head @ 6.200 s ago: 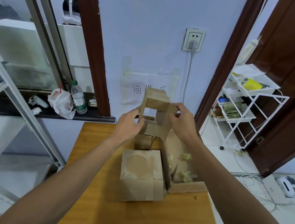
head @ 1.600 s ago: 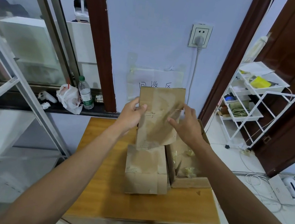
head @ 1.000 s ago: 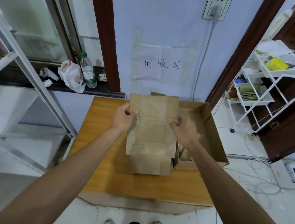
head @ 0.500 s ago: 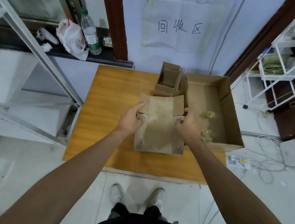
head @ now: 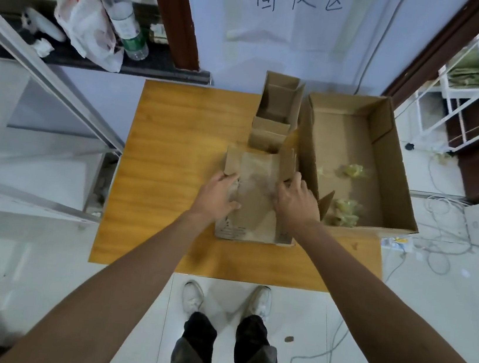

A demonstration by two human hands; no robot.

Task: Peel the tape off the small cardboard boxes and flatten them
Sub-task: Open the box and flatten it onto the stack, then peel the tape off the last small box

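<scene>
Both hands on flattened cardboard box (head: 254, 211). Left hand (head: 218, 193) palm-down over its left edge, thumb across top face. Right hand (head: 297, 201) at right side, fingertips at base of a raised flap. Frame blurred here: pinching or just pressing, cannot tell for either hand.

Flattened box lies near the middle of the wooden table (head: 176, 141); what is under it, unclear. Small open box (head: 275, 115) stands just behind it. Large open carton (head: 389, 159) beside it on the right, holding crumpled tape wads (head: 346, 210). Plastic bottle (head: 123, 17) on ledge, far left.

Flat box (head: 255, 202) atop table-center stack
</scene>
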